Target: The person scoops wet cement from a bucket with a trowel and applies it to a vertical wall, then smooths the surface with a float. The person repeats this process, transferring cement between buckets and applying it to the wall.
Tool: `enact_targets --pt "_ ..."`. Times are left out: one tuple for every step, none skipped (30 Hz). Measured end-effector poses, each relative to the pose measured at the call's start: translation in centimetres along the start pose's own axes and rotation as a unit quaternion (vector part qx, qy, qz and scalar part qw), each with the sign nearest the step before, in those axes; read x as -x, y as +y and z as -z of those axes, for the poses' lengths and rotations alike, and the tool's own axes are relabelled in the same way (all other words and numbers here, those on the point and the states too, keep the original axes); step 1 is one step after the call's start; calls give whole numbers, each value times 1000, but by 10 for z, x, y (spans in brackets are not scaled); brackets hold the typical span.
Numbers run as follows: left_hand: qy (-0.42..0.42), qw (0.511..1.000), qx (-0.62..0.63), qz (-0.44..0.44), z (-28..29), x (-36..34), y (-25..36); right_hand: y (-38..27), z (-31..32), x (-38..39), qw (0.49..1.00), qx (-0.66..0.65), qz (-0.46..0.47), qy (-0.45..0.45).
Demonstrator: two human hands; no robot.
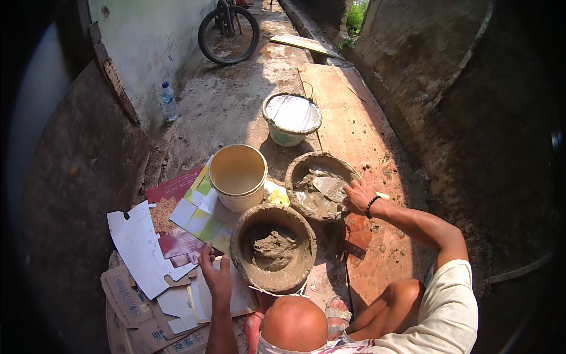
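Observation:
My right hand is closed round the handle of a trowel. The trowel's grey-coated blade lies in the wet mortar inside a round bucket, and the handle's pale end sticks out past my hand. Close in front of my knee stands a second mud-caked bucket with a thick heap of mortar in it. My left hand is beside that bucket, over the cardboard sheets, with thumb and fingers apart and nothing held.
Behind the mortar buckets stand a cream bucket and a bucket of whitish liquid. Flattened cardboard lies at left. A reddish board runs along the right. A water bottle stands by the wall; a bicycle wheel is farther back.

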State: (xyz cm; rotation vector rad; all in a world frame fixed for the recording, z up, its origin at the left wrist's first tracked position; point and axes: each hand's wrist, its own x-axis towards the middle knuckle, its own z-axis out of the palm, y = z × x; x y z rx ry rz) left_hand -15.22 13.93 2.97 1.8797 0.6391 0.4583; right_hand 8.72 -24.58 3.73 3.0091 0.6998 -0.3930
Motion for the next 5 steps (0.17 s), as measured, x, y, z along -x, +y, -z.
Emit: enact_targets --pt "-6 999 14 30 3 6 -3 -3 -4 -3 1000 3 2 3" --pt "-14 997 28 65 8 16 -10 -7 -7 -3 1000 7 3 0" --pt "-27 996 42 76 9 19 -21 -6 -3 -11 1000 -13 -9 -5" --pt "-37 992 54 108 9 29 -19 5 -11 -21 996 -35 -62 -50" --pt "-47 987 68 137 -1 30 -9 22 -22 -30 994 -11 -92 -49"
